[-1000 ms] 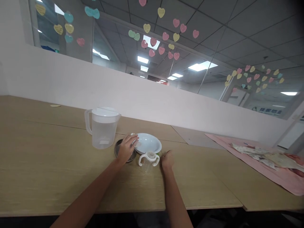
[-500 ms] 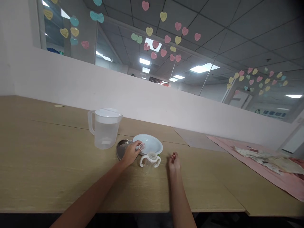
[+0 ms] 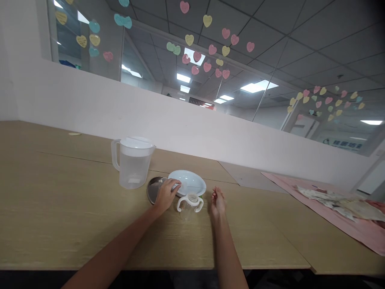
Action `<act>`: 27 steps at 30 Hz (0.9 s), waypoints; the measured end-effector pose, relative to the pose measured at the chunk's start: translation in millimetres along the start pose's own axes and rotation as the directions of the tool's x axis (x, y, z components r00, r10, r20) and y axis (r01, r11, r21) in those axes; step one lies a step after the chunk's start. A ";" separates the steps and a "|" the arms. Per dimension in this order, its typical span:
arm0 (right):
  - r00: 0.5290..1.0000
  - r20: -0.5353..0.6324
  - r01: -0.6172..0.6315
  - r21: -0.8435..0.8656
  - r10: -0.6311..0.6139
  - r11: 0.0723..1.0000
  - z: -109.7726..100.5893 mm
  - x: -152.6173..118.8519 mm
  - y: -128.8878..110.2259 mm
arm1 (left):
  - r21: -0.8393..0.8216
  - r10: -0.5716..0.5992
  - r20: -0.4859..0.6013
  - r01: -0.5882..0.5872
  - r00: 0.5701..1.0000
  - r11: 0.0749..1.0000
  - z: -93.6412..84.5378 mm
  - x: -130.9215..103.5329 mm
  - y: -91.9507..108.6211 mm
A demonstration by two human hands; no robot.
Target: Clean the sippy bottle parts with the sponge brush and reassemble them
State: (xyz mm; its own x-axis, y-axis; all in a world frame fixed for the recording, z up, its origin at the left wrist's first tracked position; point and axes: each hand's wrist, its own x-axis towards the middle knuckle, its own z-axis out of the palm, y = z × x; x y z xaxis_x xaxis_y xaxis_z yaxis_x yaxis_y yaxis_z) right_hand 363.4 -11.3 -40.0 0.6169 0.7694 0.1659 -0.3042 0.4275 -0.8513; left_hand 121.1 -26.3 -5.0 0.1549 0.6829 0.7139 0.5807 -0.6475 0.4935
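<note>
My left hand (image 3: 167,195) is closed over the left rim of a white oval bowl (image 3: 197,186), its fingers on a small clear piece (image 3: 182,186) that is mostly hidden. Beneath and behind that hand lies a round metal plate (image 3: 152,190) with something transparent on it. Just in front of the bowl stands a clear bottle (image 3: 188,210) with a white two-handled collar and an uncovered top. To the right of the bottle, my right hand (image 3: 218,201) is above the table with its fingers curled together; what they hold, if anything, is too small to name.
A lidded translucent pitcher (image 3: 134,166) stands left of the metal plate. The wooden table (image 3: 75,208) meets a white wall at the back. A pink cloth (image 3: 319,208) with crumpled fabric (image 3: 339,202) on it lies at the right.
My left hand has turned, and the clear piece is now more hidden by its fingers. My right hand has shifted slightly left, and its fingers have changed pose.
</note>
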 end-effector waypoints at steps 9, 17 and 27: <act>0.988 -0.148 -0.030 0.089 0.043 0.996 2.8 -2.2 1.5 | 0.087 -0.003 0.015 0.002 1.000 0.996 1.8 -0.5 -2.5; 0.987 -0.161 0.005 0.013 -0.002 1.000 1.1 2.3 6.1 | 0.138 0.033 0.034 -0.037 0.999 0.990 2.0 -1.1 -2.1; 0.982 -0.191 0.002 0.029 0.004 1.000 1.8 1.3 5.7 | 0.173 0.048 0.080 -0.062 0.996 0.983 2.8 -2.6 -0.8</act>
State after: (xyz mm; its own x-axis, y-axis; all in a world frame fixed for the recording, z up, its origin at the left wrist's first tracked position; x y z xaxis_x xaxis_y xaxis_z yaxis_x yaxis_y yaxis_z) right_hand 361.2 -7.0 -43.7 0.7429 0.6663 0.0647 -0.3238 0.4422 -0.8364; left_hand 122.5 -26.6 -8.6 0.2461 0.6756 0.6949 0.6997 -0.6200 0.3550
